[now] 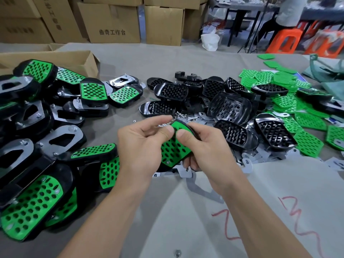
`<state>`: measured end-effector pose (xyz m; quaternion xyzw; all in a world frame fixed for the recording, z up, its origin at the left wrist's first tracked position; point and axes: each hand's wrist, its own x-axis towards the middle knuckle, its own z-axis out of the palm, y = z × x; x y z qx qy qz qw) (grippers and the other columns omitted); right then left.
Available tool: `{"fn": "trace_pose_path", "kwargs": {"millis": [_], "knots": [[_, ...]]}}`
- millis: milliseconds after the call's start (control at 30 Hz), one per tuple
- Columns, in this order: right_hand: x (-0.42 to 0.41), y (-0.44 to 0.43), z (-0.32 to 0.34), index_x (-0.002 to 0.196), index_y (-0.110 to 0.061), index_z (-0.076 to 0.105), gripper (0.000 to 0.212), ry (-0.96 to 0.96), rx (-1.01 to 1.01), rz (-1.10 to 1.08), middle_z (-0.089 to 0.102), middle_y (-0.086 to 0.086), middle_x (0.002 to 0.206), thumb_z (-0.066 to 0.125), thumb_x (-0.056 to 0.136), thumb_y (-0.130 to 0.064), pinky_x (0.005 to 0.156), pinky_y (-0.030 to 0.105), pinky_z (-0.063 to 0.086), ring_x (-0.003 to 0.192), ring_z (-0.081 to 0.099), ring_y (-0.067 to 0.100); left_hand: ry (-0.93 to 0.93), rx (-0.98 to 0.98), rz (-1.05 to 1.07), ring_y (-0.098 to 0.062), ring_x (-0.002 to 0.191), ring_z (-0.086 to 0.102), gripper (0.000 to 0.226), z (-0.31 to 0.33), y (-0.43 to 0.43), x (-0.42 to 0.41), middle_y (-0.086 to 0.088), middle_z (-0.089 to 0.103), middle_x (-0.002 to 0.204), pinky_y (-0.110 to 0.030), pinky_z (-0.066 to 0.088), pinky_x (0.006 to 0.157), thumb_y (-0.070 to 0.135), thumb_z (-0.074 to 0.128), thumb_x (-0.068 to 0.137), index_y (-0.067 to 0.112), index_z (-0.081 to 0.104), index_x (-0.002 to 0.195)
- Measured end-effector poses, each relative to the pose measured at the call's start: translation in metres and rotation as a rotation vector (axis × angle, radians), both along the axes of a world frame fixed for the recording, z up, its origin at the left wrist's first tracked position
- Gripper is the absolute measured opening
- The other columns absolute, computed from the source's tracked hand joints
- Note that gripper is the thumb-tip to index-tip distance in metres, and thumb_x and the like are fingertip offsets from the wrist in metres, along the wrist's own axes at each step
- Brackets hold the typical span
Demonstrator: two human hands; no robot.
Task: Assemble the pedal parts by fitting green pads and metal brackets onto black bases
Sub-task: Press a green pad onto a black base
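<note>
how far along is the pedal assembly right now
Done: a pile of finished pedals lies at the left, green pads and metal brackets fitted. In hand: the left hand and right hand grip one pedal, both thumbs on its green pad. Left: a heap of bare black bases in the middle, loose green pads at the right, loose brackets beneath them.

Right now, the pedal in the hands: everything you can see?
The pedal is a green pad with rows of oval holes, seated in a black base that shows at its rim. It is held tilted above the table. The left hand and right hand grip its sides, thumbs pressing the pad's far end. A screw sits in its near corner.
</note>
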<state>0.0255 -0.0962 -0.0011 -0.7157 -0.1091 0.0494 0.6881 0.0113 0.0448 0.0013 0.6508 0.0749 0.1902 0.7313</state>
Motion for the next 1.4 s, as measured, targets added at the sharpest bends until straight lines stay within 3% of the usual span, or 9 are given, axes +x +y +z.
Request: {"fn": "trace_pose_path", "kwargs": {"millis": [200, 333, 533, 600, 667, 867, 967, 1167, 1400], "knots": [[0.004, 0.000, 0.001, 0.086, -0.015, 0.073, 0.018, 0.057, 0.140, -0.138, 0.061, 0.005, 0.055, 0.066, 0.091, 0.001, 0.038, 0.022, 0.035, 0.041, 0.049, 0.018, 0.180, -0.061, -0.092, -0.010, 0.080, 0.071, 0.026, -0.003, 0.006, 0.009, 0.004, 0.079, 0.089, -0.027, 0.057, 0.069, 0.030, 0.075, 0.078, 0.029, 0.081, 0.103], [0.004, 0.006, -0.002, 0.086, -0.020, 0.078, 0.016, 0.053, 0.116, -0.114, 0.065, 0.003, 0.059, 0.066, 0.092, -0.011, 0.044, 0.022, 0.043, 0.046, 0.054, 0.016, 0.150, -0.033, -0.087, -0.019, 0.082, 0.067, 0.020, 0.001, 0.007, 0.006, 0.000, 0.076, 0.087, -0.042, 0.055, 0.080, 0.013, 0.075, 0.089, 0.031, 0.082, 0.084], [0.014, 0.003, -0.010, 0.096, -0.030, 0.080, 0.027, -0.237, -0.576, -0.302, 0.074, -0.010, 0.090, 0.062, 0.091, -0.010, 0.081, 0.033, 0.055, 0.080, 0.066, 0.012, -0.039, -0.316, 0.325, -0.015, 0.080, 0.067, 0.024, 0.011, 0.037, 0.009, 0.003, 0.073, 0.086, -0.034, 0.056, 0.071, 0.008, 0.066, 0.096, 0.024, 0.079, 0.085], [0.012, 0.013, -0.015, 0.101, -0.032, 0.080, 0.025, -0.291, -0.762, -0.192, 0.061, -0.007, 0.093, 0.064, 0.091, -0.016, 0.103, 0.031, 0.040, 0.105, 0.056, 0.021, -0.072, -0.336, 0.386, -0.016, 0.084, 0.066, 0.024, 0.013, 0.042, 0.010, 0.002, 0.072, 0.088, -0.040, 0.055, 0.079, 0.009, 0.064, 0.098, 0.023, 0.079, 0.088], [0.010, 0.023, -0.019, 0.103, -0.036, 0.079, 0.020, -0.356, -0.851, -0.138, 0.048, -0.007, 0.091, 0.067, 0.091, -0.025, 0.095, 0.019, 0.021, 0.115, 0.041, 0.019, -0.069, -0.359, 0.415, -0.017, 0.086, 0.067, 0.024, 0.014, 0.044, 0.011, 0.002, 0.072, 0.089, -0.045, 0.056, 0.085, 0.010, 0.061, 0.100, 0.022, 0.079, 0.091], [0.005, 0.034, -0.027, 0.077, -0.030, 0.074, 0.007, -0.509, -1.011, -0.108, 0.053, -0.006, 0.080, 0.076, 0.078, -0.024, 0.088, 0.022, 0.019, 0.104, 0.038, 0.017, -0.044, -0.386, 0.374, -0.029, 0.108, 0.069, 0.024, 0.014, 0.041, 0.009, -0.012, 0.075, 0.113, -0.064, 0.046, 0.108, 0.008, 0.060, 0.095, 0.017, 0.081, 0.101], [0.005, 0.034, -0.021, 0.078, -0.031, 0.069, 0.012, -0.455, -0.933, -0.227, 0.051, -0.011, 0.079, 0.072, 0.083, -0.020, 0.083, 0.022, 0.020, 0.095, 0.035, 0.013, -0.044, -0.339, 0.330, -0.040, 0.120, 0.065, 0.025, 0.014, 0.038, 0.009, -0.020, 0.073, 0.121, -0.065, 0.044, 0.109, 0.007, 0.060, 0.093, 0.017, 0.080, 0.103], [-0.003, 0.013, -0.003, 0.083, -0.027, 0.060, 0.010, -0.337, -0.326, -0.363, 0.058, -0.009, 0.055, 0.062, 0.091, -0.020, 0.049, 0.022, 0.039, 0.046, 0.045, 0.010, 0.031, -0.308, 0.120, -0.024, 0.087, 0.073, 0.022, 0.013, 0.027, 0.008, -0.009, 0.078, 0.094, -0.053, 0.059, 0.088, 0.002, 0.063, 0.094, 0.014, 0.080, 0.095], [-0.005, 0.002, 0.016, 0.083, -0.013, 0.081, 0.018, -0.158, 0.238, -0.147, 0.072, 0.011, 0.067, 0.071, 0.088, 0.001, 0.056, 0.026, 0.054, 0.057, 0.066, 0.020, 0.174, -0.227, -0.173, -0.022, 0.081, 0.075, 0.018, 0.005, 0.010, 0.004, -0.013, 0.079, 0.095, -0.037, 0.063, 0.072, 0.003, 0.065, 0.092, 0.013, 0.081, 0.094]]}}
